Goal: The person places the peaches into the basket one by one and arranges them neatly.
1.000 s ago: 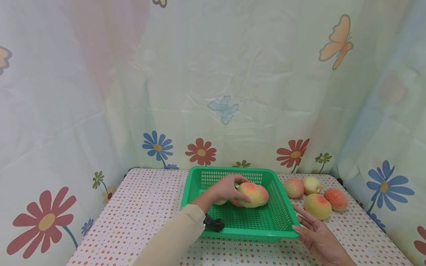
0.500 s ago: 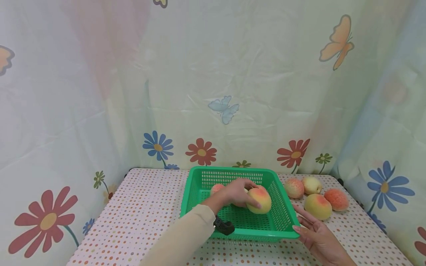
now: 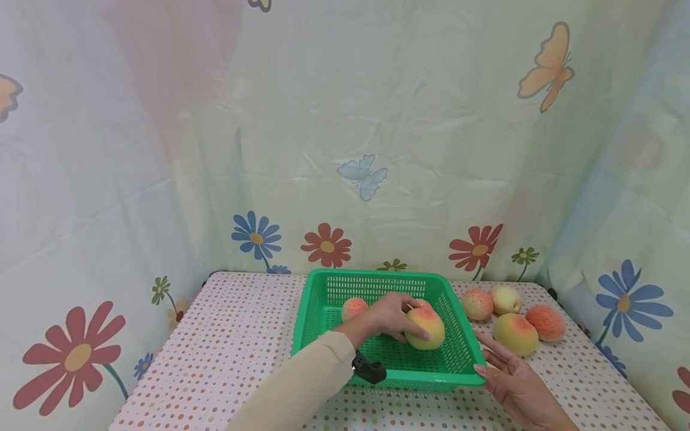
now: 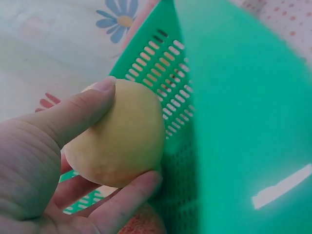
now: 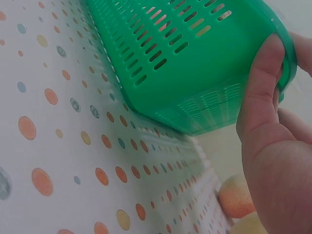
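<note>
My left hand (image 3: 392, 315) grips a yellow peach with a red top (image 3: 427, 332), inside the green plastic basket (image 3: 415, 378) near its right side. In the left wrist view, thumb and fingers wrap around the pale yellow side of this peach (image 4: 127, 131). A pink-red peach (image 3: 354, 307) lies in the basket left of the hand. Behind the held peach, part of another reddish fruit (image 3: 423, 304) shows; the rest is hidden. My right hand (image 3: 514, 386) pinches the basket rim (image 5: 287, 51) at its front right corner, thumb on the outer side.
To the right of the basket, on the dotted tablecloth (image 3: 226, 341), lie a speckled peach (image 3: 477, 304), a pale yellow fruit (image 3: 505, 299), a yellow-red peach (image 3: 515, 335) and a red peach (image 3: 545, 323). A flowered curtain (image 3: 399, 227) stands behind the table.
My left hand has moved right and slightly nearer with the yellow-red peach, uncovering the pink-red peach on the left. My right hand stays at the basket corner.
</note>
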A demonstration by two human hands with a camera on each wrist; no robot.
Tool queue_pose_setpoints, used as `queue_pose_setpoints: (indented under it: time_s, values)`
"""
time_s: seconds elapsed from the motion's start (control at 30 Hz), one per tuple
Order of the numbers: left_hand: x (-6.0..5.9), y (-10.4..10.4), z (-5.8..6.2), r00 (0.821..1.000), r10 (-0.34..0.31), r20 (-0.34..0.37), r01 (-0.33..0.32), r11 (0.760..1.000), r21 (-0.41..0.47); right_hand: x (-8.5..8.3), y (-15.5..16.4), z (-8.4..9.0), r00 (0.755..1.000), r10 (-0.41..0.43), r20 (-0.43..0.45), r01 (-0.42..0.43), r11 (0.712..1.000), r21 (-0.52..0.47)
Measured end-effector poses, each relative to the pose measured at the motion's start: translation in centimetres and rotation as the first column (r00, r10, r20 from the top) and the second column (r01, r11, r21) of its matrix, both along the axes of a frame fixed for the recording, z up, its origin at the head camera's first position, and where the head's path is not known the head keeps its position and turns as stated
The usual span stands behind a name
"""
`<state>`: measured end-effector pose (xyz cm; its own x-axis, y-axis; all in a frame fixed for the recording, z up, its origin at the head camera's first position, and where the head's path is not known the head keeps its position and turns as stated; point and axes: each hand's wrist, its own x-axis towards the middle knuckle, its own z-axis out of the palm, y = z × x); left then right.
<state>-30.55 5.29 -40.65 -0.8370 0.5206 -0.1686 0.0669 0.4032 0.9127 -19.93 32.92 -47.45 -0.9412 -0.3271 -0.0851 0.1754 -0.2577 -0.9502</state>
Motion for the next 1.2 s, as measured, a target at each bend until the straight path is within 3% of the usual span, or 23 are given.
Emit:
queue_pose_setpoints:
  time_s: [0.27,0.47,0.73,0.93,1.2]
  values:
    - [1.0,0.7,-0.7,0.997,-0.038,-0.070,0.033,0.997,-0.063,0.0,-0.3,0.1,0.997,-0.065,0.034,0.062,0.996,0.058]
    - [1.4,1.3,-1.7,0.984,-0.090,-0.153,0.063,0.982,-0.178,0.0,0.1,-0.1,1.000,0.003,-0.011,-0.003,1.000,-0.013]
    - [1.5,1.4,-1.8,0.985,-0.084,-0.152,0.047,0.973,-0.228,-0.1,0.1,-0.1,1.000,-0.026,0.016,0.025,0.999,0.026]
    - [1.2,1.2,-1.8,0.969,-0.115,-0.220,0.045,0.953,-0.299,-0.2,0.1,-0.1,0.999,-0.035,0.017,0.034,0.998,0.045]
    - [1.5,1.1,-1.7,0.983,-0.064,-0.171,0.020,0.968,-0.251,-0.1,0.0,0.0,1.000,-0.012,0.002,0.012,1.000,0.015]
